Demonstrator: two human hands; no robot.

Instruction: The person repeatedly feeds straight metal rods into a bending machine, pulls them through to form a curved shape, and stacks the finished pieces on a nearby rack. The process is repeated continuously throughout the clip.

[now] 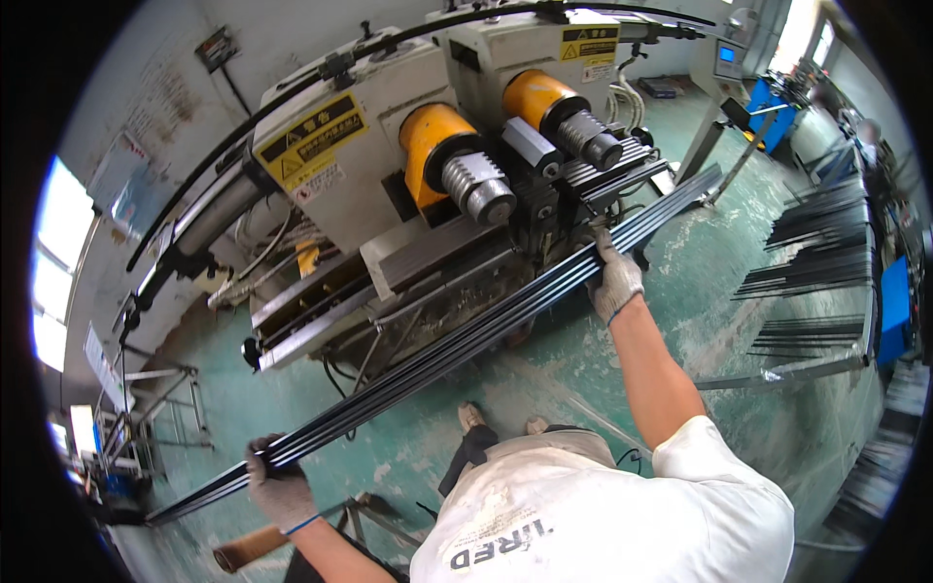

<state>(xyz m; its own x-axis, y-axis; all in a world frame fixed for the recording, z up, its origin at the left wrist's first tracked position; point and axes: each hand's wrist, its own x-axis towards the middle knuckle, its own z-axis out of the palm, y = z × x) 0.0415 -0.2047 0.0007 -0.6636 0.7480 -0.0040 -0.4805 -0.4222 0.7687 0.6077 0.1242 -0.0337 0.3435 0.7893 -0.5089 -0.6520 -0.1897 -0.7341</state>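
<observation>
Several long dark metal bars (437,358) run in a bundle from the lower left to the upper right, in front of a machine. My left hand (280,489), in a grey work glove, is closed round the bundle near its lower left end. Farther up to the right, my gloved right hand (618,279) grips the same bars, its fingers wrapped over the far side and partly hidden. The bars slant across in front of my body, close to the machine's front.
The white machine (360,185) has two orange housings with ribbed steel rollers (476,188). Racks of dark bars (812,243) stand at the right. A brown roller (251,547) on a stand is at the lower left. A control screen (727,54) is at the back right.
</observation>
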